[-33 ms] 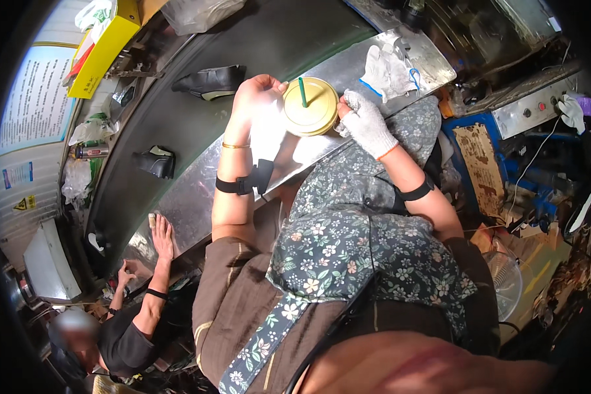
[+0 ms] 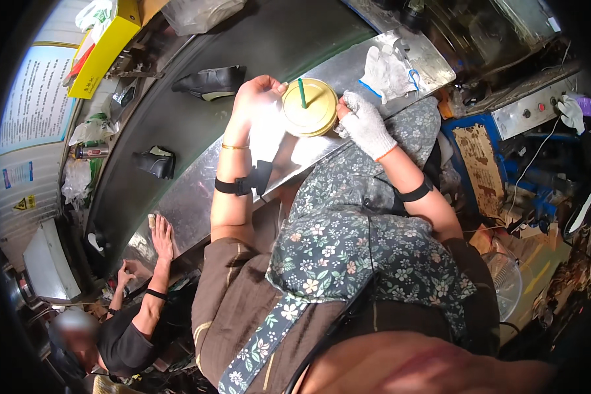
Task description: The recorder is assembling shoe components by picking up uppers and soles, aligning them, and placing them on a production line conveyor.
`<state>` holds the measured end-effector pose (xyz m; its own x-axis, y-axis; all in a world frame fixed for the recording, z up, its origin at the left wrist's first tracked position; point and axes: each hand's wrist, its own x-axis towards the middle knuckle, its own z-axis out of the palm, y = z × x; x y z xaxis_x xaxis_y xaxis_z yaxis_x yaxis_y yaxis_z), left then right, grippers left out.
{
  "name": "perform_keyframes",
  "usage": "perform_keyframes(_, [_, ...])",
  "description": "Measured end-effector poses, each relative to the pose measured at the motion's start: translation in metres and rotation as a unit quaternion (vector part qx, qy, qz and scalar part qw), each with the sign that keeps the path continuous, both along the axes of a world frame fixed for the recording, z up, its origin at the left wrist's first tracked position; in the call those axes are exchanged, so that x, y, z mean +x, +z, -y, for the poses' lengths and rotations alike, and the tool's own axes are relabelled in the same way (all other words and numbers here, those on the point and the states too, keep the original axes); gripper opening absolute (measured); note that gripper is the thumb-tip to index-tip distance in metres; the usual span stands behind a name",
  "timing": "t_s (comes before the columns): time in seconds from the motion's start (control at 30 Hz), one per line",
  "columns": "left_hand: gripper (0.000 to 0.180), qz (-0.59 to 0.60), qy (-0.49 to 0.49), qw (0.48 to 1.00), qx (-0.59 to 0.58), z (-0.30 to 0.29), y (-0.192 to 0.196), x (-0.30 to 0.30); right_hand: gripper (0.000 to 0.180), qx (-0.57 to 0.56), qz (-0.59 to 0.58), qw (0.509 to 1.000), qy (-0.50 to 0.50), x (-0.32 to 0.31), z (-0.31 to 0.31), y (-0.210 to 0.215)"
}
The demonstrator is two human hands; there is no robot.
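Note:
A round yellow drink cup (image 2: 308,107) with a clear lid and a green straw is held over the shiny metal ledge (image 2: 197,197). My left hand (image 2: 256,95) is bare, with a gold bangle on the wrist, and grips the cup's left side. My right hand (image 2: 364,125) wears a white knitted glove and clasps the cup's right side. Both forearms carry black bands. I wear a flowered apron over brown clothes.
A dark conveyor belt (image 2: 256,39) beyond the ledge carries two black shoes (image 2: 211,82) (image 2: 156,162). A spare white glove (image 2: 386,72) lies on the ledge at right. A co-worker's hand (image 2: 161,240) rests on the ledge at lower left. A yellow box (image 2: 105,49) stands at upper left, and a control panel (image 2: 532,111) is at right.

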<state>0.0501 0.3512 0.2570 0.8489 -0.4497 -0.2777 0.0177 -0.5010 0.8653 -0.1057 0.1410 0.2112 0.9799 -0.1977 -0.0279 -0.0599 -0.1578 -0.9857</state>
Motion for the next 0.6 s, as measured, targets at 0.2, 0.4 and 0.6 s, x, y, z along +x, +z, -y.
perform_keyframes(0.2, [0.020, 0.182, -0.040, 0.975, -0.122, -0.013, -0.030, -0.017, 0.023, -0.048, 0.013, 0.998, -0.025, 0.002, -0.003, -0.004])
perform_keyframes(0.4, [0.025, 0.077, -0.063, 0.979, -0.178, -0.020, -0.025, -0.007, 0.027, -0.038, -0.031, 0.998, -0.031, 0.004, -0.005, 0.004])
perform_keyframes(0.6, [0.026, 0.000, 0.018, 0.983, -0.185, -0.019, -0.029, -0.020, 0.047, -0.066, 0.078, 0.993, -0.056, -0.002, -0.030, 0.007])
